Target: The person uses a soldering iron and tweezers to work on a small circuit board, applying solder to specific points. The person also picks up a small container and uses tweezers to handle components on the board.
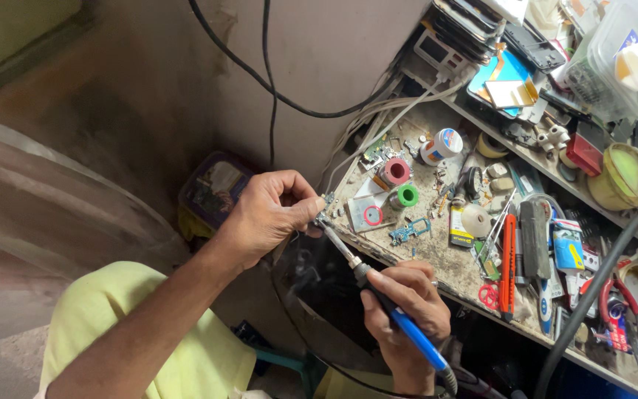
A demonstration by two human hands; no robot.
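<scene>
The left hand [267,214] pinches a small circuit board [326,201] between thumb and fingertips, just off the near edge of the cluttered workbench [444,258]. The right hand [407,310] is closed in a pen grip around a blue-handled soldering iron [378,295], whose metal tip touches the board. On the bench just beyond lie a pink spool [395,171], a green spool [407,195] and an orange knife [509,262].
</scene>
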